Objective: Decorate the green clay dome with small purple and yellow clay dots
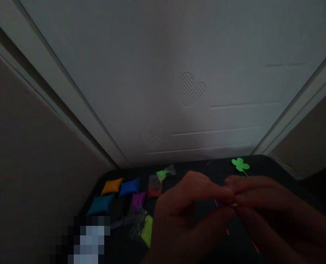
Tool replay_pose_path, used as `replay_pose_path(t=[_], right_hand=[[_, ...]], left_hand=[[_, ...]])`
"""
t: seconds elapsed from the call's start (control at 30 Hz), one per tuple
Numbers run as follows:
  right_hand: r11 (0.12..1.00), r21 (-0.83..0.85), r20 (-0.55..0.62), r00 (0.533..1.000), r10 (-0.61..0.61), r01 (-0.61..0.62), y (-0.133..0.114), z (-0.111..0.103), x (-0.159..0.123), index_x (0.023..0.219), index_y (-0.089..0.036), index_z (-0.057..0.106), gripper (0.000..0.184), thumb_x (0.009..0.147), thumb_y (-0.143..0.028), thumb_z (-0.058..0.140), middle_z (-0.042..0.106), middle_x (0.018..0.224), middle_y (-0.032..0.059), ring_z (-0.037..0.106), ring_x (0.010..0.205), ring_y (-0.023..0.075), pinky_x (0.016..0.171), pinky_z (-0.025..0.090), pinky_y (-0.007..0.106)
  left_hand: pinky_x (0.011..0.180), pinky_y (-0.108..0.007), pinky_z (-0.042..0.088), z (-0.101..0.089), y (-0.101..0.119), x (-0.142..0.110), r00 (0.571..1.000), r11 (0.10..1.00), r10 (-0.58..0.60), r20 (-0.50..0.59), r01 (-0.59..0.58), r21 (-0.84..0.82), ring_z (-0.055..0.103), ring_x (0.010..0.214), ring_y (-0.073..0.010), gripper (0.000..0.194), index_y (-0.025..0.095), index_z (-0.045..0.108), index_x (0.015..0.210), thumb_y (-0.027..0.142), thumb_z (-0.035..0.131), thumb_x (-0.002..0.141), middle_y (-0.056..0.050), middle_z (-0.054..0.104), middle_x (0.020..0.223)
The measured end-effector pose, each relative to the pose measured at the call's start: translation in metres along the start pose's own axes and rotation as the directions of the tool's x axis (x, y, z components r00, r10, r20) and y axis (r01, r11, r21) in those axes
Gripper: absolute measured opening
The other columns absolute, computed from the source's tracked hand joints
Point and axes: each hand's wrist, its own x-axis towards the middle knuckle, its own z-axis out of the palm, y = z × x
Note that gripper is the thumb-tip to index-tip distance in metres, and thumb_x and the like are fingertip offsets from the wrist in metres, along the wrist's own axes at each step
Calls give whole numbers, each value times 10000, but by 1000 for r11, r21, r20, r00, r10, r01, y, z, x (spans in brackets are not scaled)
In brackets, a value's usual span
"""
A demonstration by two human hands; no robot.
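Note:
My left hand point(190, 216) and my right hand point(273, 216) meet fingertip to fingertip above the dark table. Both are closed in a pinch. Between the fingertips shows a tiny bit of something yellow and purple point(234, 205), mostly hidden, so its kind cannot be told. Thin pink pieces point(228, 232) show below the hands, partly covered by them. Just beyond my right hand lies a bright green clover shape point(240, 165) with a thin stem. A yellow packet point(146, 231) in clear plastic lies beside my left wrist.
On the table's point(196, 176) left lie an orange packet point(111, 186), a blue packet point(129, 187), a teal packet point(100, 204), a black packet point(118, 208) and a purple packet point(138, 201). Clear bags hold red point(154, 191) and green point(161, 175) material. A white panel point(163, 91) stands behind.

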Motion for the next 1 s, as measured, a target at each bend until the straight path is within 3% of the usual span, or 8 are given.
replay_pose_path(t=[0.17, 0.3, 0.43, 0.63, 0.87, 1.0], right_hand=[[998, -56, 0, 1000, -17, 17, -2, -2, 1, 830, -282, 634, 111, 760, -203, 599, 654, 904, -62, 606, 822, 66, 743, 482, 90], [995, -104, 5, 1000, 7, -7, -3, -4, 0, 837, -308, 626, 119, 759, -224, 597, 649, 911, -80, 600, 712, 60, 742, 504, 116], [988, -156, 22, 1000, -12, 16, -3, -5, 0, 861, -319, 625, 133, 768, -234, 582, 655, 898, -86, 607, 738, 69, 780, 505, 131], [989, -118, 94, 993, -74, 85, 0, -7, 3, 917, -315, 620, 206, 783, -180, 543, 645, 943, -109, 590, 854, 21, 782, 435, 0], [969, -163, 244, 959, -144, 187, 2, -17, 9, 994, -296, 581, 244, 794, -165, 529, 641, 988, -86, 597, 887, 37, 800, 454, 25], [975, -152, 189, 973, -133, 163, -1, -10, 8, 972, -278, 589, 245, 797, -130, 502, 640, 982, -69, 596, 894, 51, 815, 457, 56]], left_hand=[[674, -218, 484, 1, 3, 3, 997, 997, 77, 23, -77, -1, 579, 707, -116, 233, 203, 707, 840, 54, 672, 664, -14, 650, 712], [679, -197, 485, 1, 3, 3, 996, 996, 85, 33, -86, 22, 579, 725, -108, 242, 204, 712, 840, 47, 675, 660, -13, 655, 740], [679, -187, 481, 2, 2, 3, 996, 997, 80, 31, -81, 21, 571, 732, -102, 244, 222, 714, 848, 58, 673, 672, -7, 644, 743], [684, -202, 476, 0, -2, 1, 997, 997, 76, 14, -76, 10, 561, 731, -100, 237, 233, 702, 868, 73, 657, 700, -3, 624, 756], [707, -190, 473, 1, -5, -2, 998, 998, 60, -8, -60, 8, 563, 754, -89, 257, 239, 683, 883, 63, 658, 696, 16, 643, 776], [701, -164, 476, 2, -3, -4, 999, 1000, 19, -45, -19, 3, 580, 742, -72, 289, 264, 663, 919, 77, 659, 699, 39, 647, 774]])
